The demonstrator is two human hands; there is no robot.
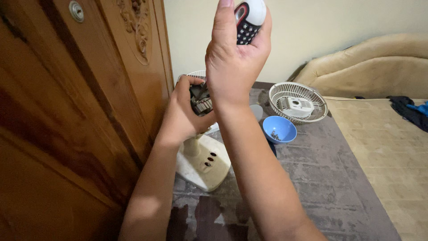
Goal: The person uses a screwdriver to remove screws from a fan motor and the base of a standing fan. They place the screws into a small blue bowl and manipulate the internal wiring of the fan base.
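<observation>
Fingers of the left hand (pixel 185 109) wrap around the bare motor (pixel 201 101) at the top of a small cream fan, whose base (pixel 203 161) stands on the grey mat (pixel 312 178). Above the motor, the right hand (pixel 234 58) is clenched around the black-and-white handle of a screwdriver (pixel 248 18). Right of the fan base sits a blue bowl (pixel 279 129), and beyond the bowl lies the white fan grille (pixel 298 102). A carved wooden door (pixel 84 102) rises left of the fan.
</observation>
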